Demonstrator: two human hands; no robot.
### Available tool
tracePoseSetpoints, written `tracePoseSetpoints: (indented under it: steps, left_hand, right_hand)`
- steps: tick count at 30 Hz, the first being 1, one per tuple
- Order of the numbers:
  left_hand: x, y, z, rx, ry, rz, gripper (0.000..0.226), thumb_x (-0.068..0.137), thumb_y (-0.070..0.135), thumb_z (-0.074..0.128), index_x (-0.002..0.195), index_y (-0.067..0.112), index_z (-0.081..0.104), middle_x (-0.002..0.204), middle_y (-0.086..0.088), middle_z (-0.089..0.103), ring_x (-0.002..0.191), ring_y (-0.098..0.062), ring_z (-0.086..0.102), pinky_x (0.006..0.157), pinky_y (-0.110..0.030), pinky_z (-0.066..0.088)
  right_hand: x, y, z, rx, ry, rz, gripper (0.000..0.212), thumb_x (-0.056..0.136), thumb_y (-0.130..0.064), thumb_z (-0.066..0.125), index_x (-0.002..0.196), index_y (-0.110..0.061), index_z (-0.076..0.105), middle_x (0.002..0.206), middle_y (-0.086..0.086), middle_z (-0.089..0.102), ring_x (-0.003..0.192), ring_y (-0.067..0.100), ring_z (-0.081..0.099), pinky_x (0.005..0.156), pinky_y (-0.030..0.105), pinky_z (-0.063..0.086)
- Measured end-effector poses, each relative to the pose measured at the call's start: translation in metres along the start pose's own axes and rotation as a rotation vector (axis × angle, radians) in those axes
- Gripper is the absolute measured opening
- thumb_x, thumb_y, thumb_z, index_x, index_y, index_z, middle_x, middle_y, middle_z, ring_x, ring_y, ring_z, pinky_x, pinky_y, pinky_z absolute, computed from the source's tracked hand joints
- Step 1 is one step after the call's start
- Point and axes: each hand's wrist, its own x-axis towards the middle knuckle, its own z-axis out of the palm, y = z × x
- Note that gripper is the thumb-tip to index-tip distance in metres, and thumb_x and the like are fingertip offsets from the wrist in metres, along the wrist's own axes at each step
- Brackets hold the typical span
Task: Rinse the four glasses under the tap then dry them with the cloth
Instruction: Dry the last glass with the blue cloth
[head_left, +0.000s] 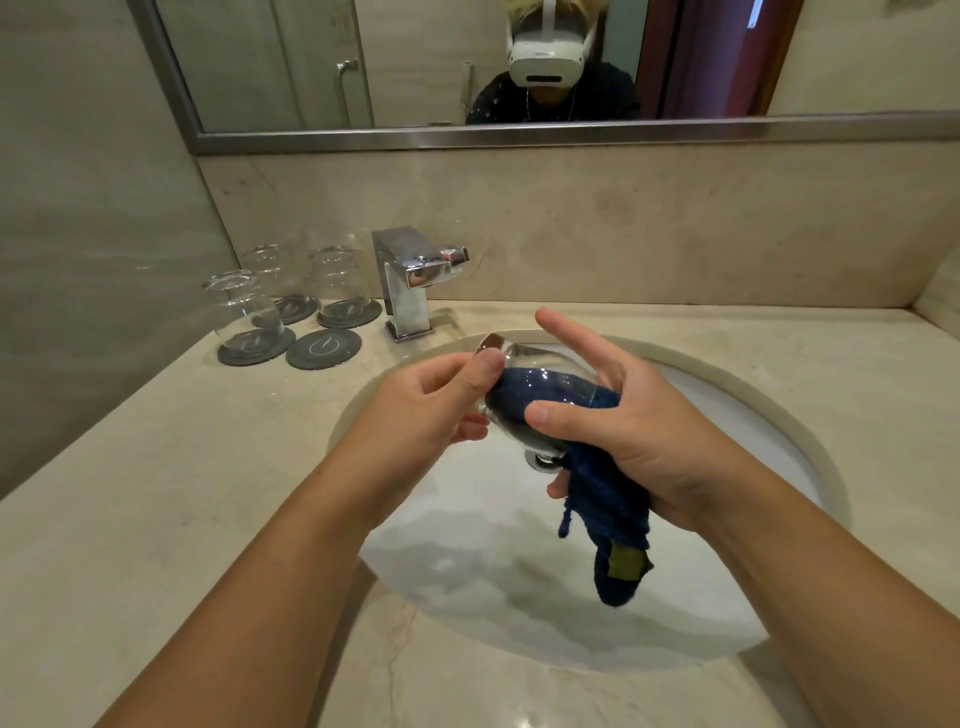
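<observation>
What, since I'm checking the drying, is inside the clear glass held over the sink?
A dark blue terry cloth fills the clear drinking glass, its tail hanging out beneath the right hand. The left hand grips the base. Whether fingers are inside is hidden by the cloth.

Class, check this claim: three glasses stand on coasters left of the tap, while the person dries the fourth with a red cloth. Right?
No: the head view shows the cloth stuffed in the fourth glass is dark blue, not red. The rest holds.
</observation>
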Motion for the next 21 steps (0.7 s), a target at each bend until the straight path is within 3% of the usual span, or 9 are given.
tracePoseSetpoints:
  steps: [2, 4, 6, 11, 14, 18, 21]
  left_hand:
    - [0.001, -0.003, -0.003, 0.050, -0.069, 0.041, 0.041, 0.097, 0.056, 0.064, 0.121, 0.026, 0.077, 0.120, -0.002, 0.078, 0.105, -0.021, 0.071, 0.102, -0.040, 0.055]
    - [0.002, -0.004, -0.004, 0.080, -0.129, 0.073, 0.042, 0.099, 0.051, 0.060, 0.134, 0.030, 0.070, 0.131, 0.004, 0.074, 0.124, -0.023, 0.068, 0.108, -0.041, 0.053]
    - [0.002, -0.006, -0.005, 0.105, -0.164, 0.089, 0.050, 0.098, 0.046, 0.059, 0.146, 0.031, 0.059, 0.141, 0.009, 0.068, 0.130, -0.021, 0.065, 0.113, -0.044, 0.050]
    - [0.003, -0.008, -0.009, 0.102, -0.248, 0.072, 0.070, 0.092, 0.051, 0.069, 0.157, 0.041, 0.044, 0.150, 0.019, 0.060, 0.135, -0.009, 0.061, 0.120, -0.046, 0.041]
    - [0.003, -0.003, -0.005, -0.077, -0.218, -0.001, 0.061, 0.093, 0.051, 0.068, 0.151, 0.040, 0.052, 0.149, 0.014, 0.061, 0.127, -0.008, 0.064, 0.105, -0.035, 0.052]
    - [0.000, 0.001, 0.000, -0.088, -0.089, -0.054, 0.048, 0.084, 0.066, 0.066, 0.118, 0.033, 0.074, 0.114, 0.003, 0.078, 0.087, -0.016, 0.064, 0.081, -0.032, 0.057]
    - [0.000, -0.001, 0.000, -0.008, -0.077, 0.002, 0.038, 0.090, 0.056, 0.073, 0.116, 0.028, 0.077, 0.103, 0.003, 0.076, 0.082, -0.012, 0.064, 0.080, -0.032, 0.054]
  right_hand:
    - [-0.001, -0.001, -0.002, 0.027, -0.023, 0.030, 0.090, 0.078, -0.020, 0.091, 0.153, -0.048, 0.050, 0.109, -0.016, 0.079, 0.078, 0.030, 0.073, 0.060, 0.042, 0.062]
    - [-0.001, -0.002, -0.004, 0.061, -0.038, 0.055, 0.094, 0.074, -0.024, 0.095, 0.154, -0.046, 0.049, 0.119, -0.005, 0.078, 0.076, 0.027, 0.073, 0.057, 0.039, 0.059]
    - [-0.001, -0.002, -0.007, 0.104, -0.032, 0.065, 0.087, 0.076, -0.027, 0.088, 0.152, -0.046, 0.051, 0.123, 0.005, 0.076, 0.071, 0.026, 0.070, 0.053, 0.037, 0.057]
    - [0.002, 0.000, -0.012, 0.129, 0.004, 0.084, 0.083, 0.078, -0.020, 0.085, 0.150, -0.047, 0.053, 0.109, 0.009, 0.079, 0.067, 0.030, 0.060, 0.047, 0.034, 0.053]
    - [0.004, 0.001, -0.011, 0.149, 0.005, 0.082, 0.086, 0.077, -0.017, 0.088, 0.150, -0.045, 0.053, 0.111, 0.011, 0.078, 0.064, 0.028, 0.060, 0.046, 0.033, 0.053]
    - [0.003, 0.001, -0.008, 0.099, 0.008, 0.081, 0.086, 0.080, -0.015, 0.090, 0.150, -0.048, 0.053, 0.115, 0.009, 0.077, 0.063, 0.031, 0.058, 0.049, 0.035, 0.055]
    - [0.001, 0.000, -0.007, 0.057, 0.014, 0.096, 0.082, 0.081, -0.020, 0.087, 0.150, -0.049, 0.052, 0.122, 0.008, 0.077, 0.066, 0.029, 0.062, 0.050, 0.035, 0.055]
